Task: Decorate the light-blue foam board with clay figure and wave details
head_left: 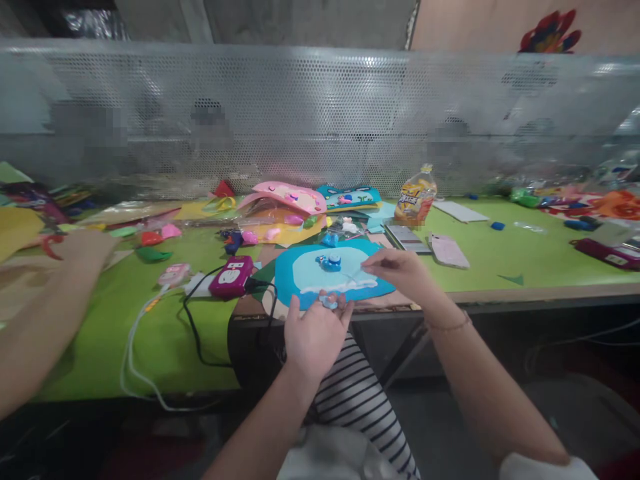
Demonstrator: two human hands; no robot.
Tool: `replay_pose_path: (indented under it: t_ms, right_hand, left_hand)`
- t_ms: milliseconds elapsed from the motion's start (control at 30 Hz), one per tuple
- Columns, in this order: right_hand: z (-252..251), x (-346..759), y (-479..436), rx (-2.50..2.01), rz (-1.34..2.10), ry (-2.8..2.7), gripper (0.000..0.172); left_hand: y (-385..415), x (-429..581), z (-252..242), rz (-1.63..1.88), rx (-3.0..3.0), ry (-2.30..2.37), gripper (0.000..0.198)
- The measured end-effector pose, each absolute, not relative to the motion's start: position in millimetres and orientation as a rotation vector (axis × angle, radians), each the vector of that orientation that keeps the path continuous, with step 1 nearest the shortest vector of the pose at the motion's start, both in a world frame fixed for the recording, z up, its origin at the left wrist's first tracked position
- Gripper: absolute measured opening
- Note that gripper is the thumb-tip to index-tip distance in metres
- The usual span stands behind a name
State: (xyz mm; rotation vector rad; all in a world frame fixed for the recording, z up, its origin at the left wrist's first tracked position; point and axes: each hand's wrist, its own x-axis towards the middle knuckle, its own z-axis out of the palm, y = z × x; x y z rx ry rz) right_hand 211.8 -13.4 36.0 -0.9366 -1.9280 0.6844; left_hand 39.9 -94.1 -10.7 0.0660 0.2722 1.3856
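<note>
A blue board with a light-blue middle [310,257] lies at the table's front edge. On it sit a small blue clay figure [331,263] and a wavy white strip [345,285]. My left hand [316,330] is at the board's near edge, palm up, its curled fingers around a small pale-blue lump [329,301]. Over the board's right part, my right hand [400,270] pinches with thumb and forefinger; what is between the fingertips is too small to make out.
A magenta box [233,277] with cables stands left of the board. Phones [449,251], a snack bag [416,199] and clay pieces [155,238] lie around. Another person's arm [60,313] reaches in at left. A perforated metal screen [300,120] stands behind.
</note>
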Motion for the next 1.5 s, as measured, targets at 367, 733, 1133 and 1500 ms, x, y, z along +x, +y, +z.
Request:
replay_pose_path:
  t_ms: [367,733,1133,1500]
  right_hand:
    - [40.2,231.0,23.3,-1.009,0.445,-2.278,0.019]
    - [37.0,224.3,24.7,-0.971,0.374,-2.293,0.018]
    - [23.9,224.6,37.6,-0.948,0.339,-2.303,0.015]
    - [12.6,222.3,56.7,-0.98,0.173,-2.414,0.018]
  left_hand:
    - [-100.2,23.7,-16.0,1.464,0.061,0.345,0.047]
    - [-103.0,22.7,-16.8,1.463,0.052,0.343,0.045]
    - [-103.1,21.8,-19.9,1.466,0.079,0.311,0.046]
    - [-102.5,21.4,-21.5,1.464,0.077,0.285,0.044]
